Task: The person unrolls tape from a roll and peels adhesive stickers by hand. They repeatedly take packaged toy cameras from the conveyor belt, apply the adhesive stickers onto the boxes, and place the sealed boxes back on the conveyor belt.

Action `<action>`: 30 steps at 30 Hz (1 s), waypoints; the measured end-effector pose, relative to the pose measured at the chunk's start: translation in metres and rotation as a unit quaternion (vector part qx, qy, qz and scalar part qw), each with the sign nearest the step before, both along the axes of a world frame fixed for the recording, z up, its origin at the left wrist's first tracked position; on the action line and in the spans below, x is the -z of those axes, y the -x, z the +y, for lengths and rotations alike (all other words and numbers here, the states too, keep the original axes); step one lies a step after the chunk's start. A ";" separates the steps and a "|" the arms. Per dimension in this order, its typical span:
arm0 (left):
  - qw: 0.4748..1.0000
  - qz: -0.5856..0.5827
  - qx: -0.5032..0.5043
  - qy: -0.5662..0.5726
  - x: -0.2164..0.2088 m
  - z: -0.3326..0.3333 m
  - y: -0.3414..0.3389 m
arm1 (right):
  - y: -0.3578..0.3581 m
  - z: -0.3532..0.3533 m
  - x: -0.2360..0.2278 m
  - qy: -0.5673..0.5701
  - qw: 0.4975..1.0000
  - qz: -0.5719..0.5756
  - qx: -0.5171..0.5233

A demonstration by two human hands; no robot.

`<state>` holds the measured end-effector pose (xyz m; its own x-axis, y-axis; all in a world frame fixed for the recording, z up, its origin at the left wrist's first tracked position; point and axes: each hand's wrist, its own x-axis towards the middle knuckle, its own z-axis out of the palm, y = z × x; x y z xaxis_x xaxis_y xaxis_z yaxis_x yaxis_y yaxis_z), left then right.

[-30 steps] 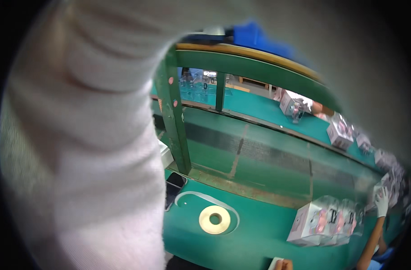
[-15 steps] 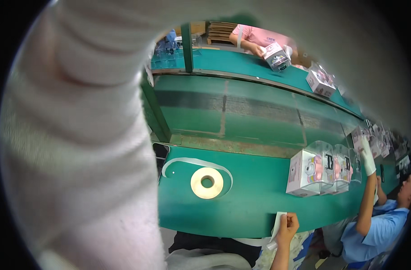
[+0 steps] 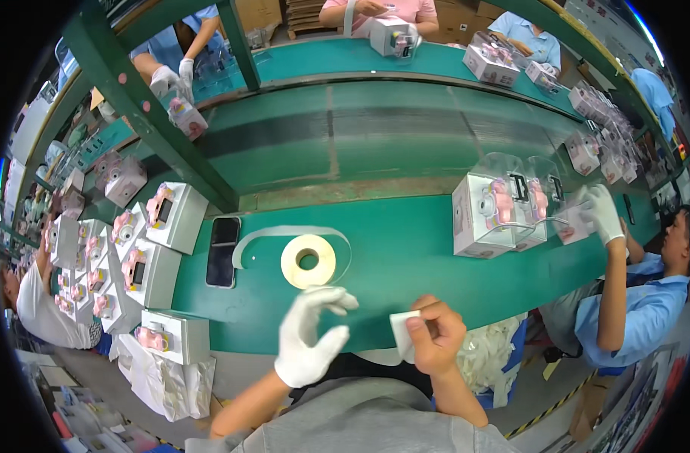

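Observation:
My left hand (image 3: 313,336), in a white glove, is held over the front of the green bench with its fingers curved apart and nothing between them. My bare right hand (image 3: 439,337) pinches the end of a white label strip (image 3: 402,337) between thumb and fingers. Just beyond my left hand, a roll of cream labels (image 3: 289,260) lies flat, a pale loose strip (image 3: 284,231) curling around its far side. Left of the roll is a dark phone (image 3: 223,253). Clear-topped packages (image 3: 483,215) with pink toy cameras stand to the right.
White boxes with pink toy cameras (image 3: 156,275) crowd the left end. A green post (image 3: 156,113) rises beyond them. A co-worker in blue (image 3: 632,317) reaches a gloved hand to the packages at right. A bin of crumpled strips (image 3: 496,351) is beside my right arm.
The whitish fabric that filled the left and top of the picture is gone, and my gloved left hand now shows over the bench. My right hand still pinches the strip. The view has shifted.

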<state>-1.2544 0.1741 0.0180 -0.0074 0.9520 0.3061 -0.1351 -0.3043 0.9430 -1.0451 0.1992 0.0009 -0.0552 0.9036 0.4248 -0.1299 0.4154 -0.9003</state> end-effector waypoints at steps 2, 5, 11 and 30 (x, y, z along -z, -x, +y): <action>0.996 -0.013 -0.003 0.088 -0.004 -0.016 -0.012 | 0.015 -0.001 -0.002 -0.003 1.000 -0.008 -0.027; 0.996 0.021 -0.019 0.089 -0.003 -0.032 -0.012 | 0.029 0.000 -0.003 -0.015 0.997 -0.019 -0.067; 0.917 0.300 -0.258 -0.054 0.021 -0.013 0.046 | 0.026 -0.003 0.025 0.018 0.999 -0.025 0.007; 0.666 0.566 -0.436 0.213 0.088 0.082 0.179 | 0.003 0.000 0.095 0.165 0.978 -0.098 0.079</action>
<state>-1.4338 0.2557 -0.0700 -0.6085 0.7388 0.2896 0.7894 0.5263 0.3160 -1.0480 0.1990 -0.0945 0.0462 0.9935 0.1041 0.1006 0.0991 -0.9900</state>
